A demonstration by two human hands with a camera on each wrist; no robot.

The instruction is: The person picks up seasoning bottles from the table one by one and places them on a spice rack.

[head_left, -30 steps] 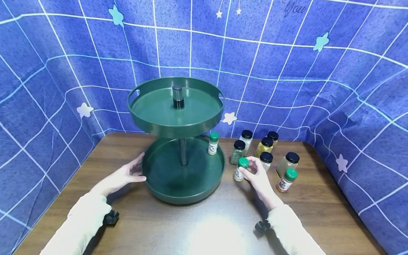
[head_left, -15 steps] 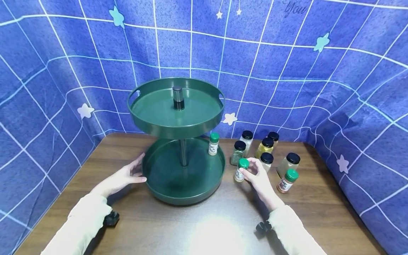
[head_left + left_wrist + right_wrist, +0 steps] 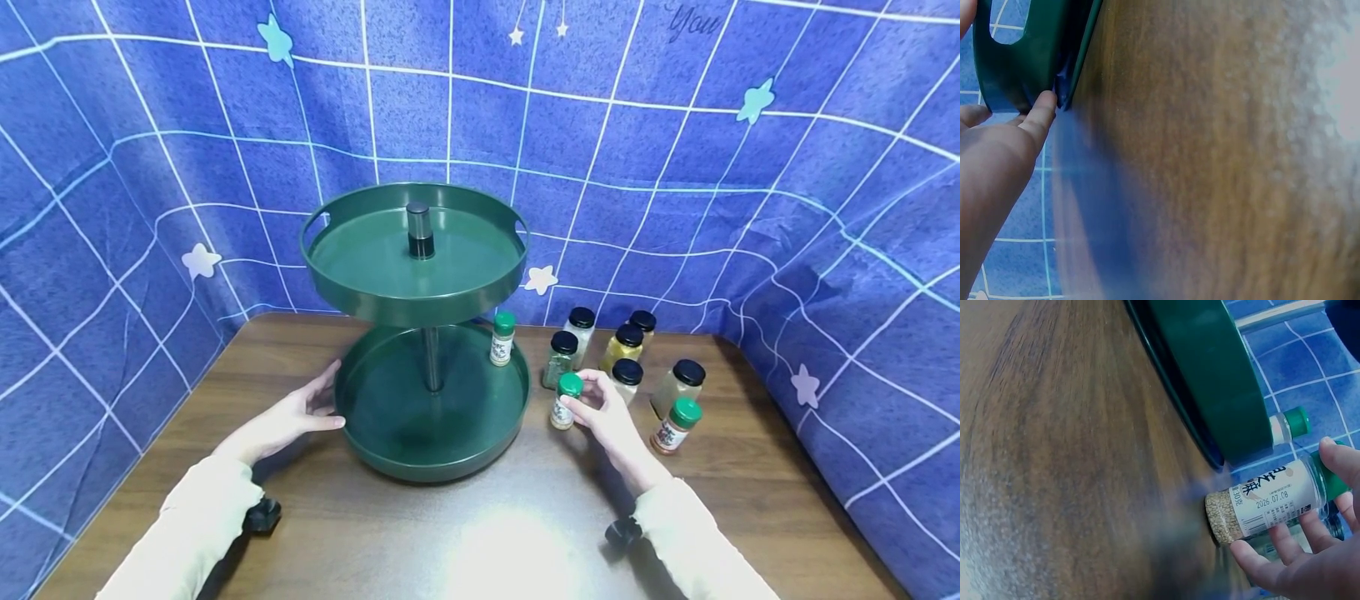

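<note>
A jar of sesame seeds (image 3: 1263, 500) with a green cap and white label stands at the right of a dark green two-tier round tray (image 3: 427, 467). My right hand (image 3: 607, 412) grips this jar, thumb on the cap and fingers along its side in the right wrist view. My left hand (image 3: 300, 417) rests against the left side of the lower tier, its fingers spread and fairly straight. One fingertip touches the green wall in the left wrist view. On the lower tier, at the back right, stands another green-capped jar (image 3: 502, 340).
Right of the tray are several black-capped spice jars (image 3: 626, 343) and a green-capped jar (image 3: 672, 427) with reddish contents. The upper tier (image 3: 367, 258) overhangs the lower one around a central post (image 3: 431, 358). A blue curtain (image 3: 480, 100) encloses the wooden table (image 3: 360, 542) on three sides.
The sesame jar's cap has shifted very slightly left in the right hand. Otherwise both hands and the tray stay where they were.
</note>
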